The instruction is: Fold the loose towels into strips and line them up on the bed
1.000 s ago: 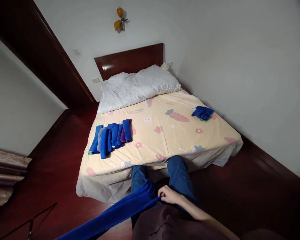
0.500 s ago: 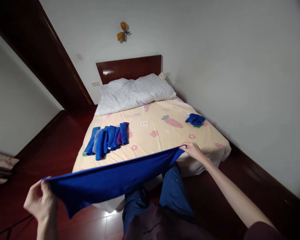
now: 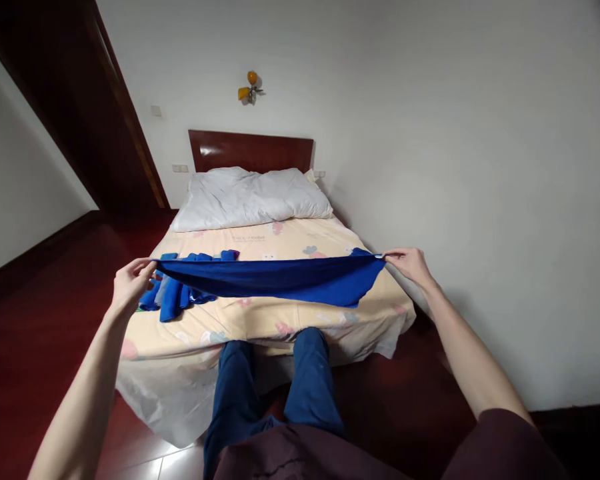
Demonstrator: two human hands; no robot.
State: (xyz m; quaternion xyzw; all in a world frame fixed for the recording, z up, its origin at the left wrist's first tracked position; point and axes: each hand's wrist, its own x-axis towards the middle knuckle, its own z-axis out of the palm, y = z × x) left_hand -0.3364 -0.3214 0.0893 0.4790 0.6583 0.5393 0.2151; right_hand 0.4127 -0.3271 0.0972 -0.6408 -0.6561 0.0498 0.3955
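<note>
A blue towel (image 3: 275, 279) is stretched level above the bed between my two hands. My left hand (image 3: 133, 283) pinches its left corner, and my right hand (image 3: 409, 265) pinches the right corner. Behind the towel's left part, several rolled towels (image 3: 171, 300), mostly blue, lie side by side on the bed, partly hidden. Another blue cloth (image 3: 361, 252) shows just above the held towel's right end, mostly covered by it.
The bed (image 3: 280, 329) has a cream patterned sheet, and a folded white quilt (image 3: 250, 197) lies by the dark headboard (image 3: 250, 152). My legs stand against its near edge. A wall (image 3: 480, 200) rises on the right.
Both hands have come further out over the bed, the left hand up and to the right. The towel went from slanted to level and now covers part of the rolled towels. The view has shifted.
</note>
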